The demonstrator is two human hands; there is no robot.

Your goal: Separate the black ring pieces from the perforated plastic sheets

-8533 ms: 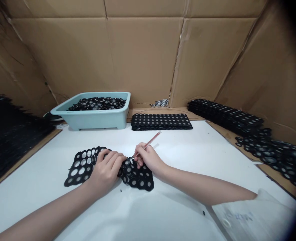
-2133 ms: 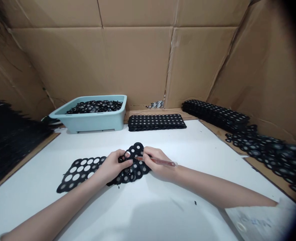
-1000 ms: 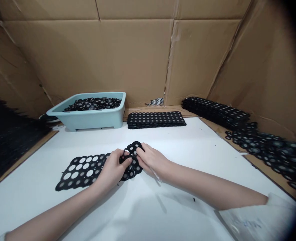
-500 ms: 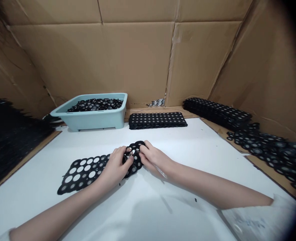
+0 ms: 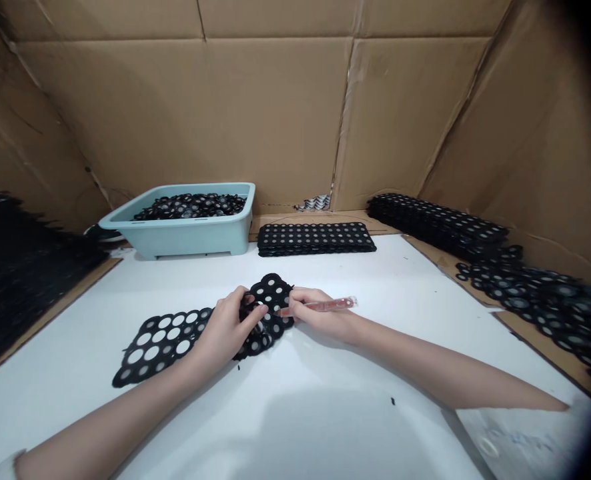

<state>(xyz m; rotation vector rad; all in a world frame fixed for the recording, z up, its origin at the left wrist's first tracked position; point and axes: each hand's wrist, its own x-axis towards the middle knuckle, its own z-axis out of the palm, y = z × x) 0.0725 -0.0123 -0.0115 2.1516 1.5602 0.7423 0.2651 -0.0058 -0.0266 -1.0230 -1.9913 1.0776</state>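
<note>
A black sheet of joined rings lies on the white table, its right part lifted and bunched at my hands. My left hand grips the sheet around its middle, thumb and fingers pinching a fold of rings. A thin tool with a clear reddish handle is held in my right hand, its tip pointing left over the rings. The right fingers are closed at the sheet's right edge. Some holes in the sheet look white, others grey.
Behind stands a light blue basin of loose black rings. A stack of ring sheets lies right of it. More stacked sheets and a loose ring pile are on the right; a dark pile is at left.
The tool's handle has swung up and now points right from my right hand. The sheet's right end is spread out more, and my right hand has shifted slightly right.
</note>
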